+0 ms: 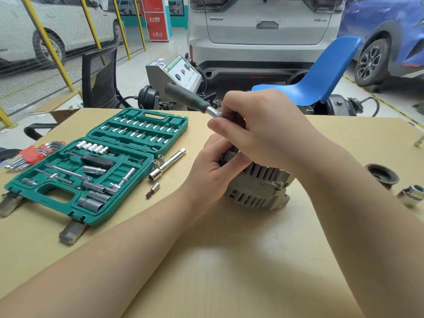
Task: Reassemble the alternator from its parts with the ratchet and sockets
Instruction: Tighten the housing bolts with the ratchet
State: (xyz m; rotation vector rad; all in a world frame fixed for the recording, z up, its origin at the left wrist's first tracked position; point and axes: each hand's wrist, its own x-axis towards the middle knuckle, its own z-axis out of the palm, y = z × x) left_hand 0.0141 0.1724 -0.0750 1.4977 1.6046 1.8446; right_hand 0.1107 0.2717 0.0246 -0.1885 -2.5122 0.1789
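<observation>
Alternator — grey ribbed housing with vent slots, mid-table towards the right edge. Left hand curls its fingers on the top rim; right hand pinches the ratchet near its head, handle angled up-left. Open green socket case near the left edge — loose sockets just beside it.

Beyond the table — a blue chair, a black mesh chair, parked cars behind.
</observation>
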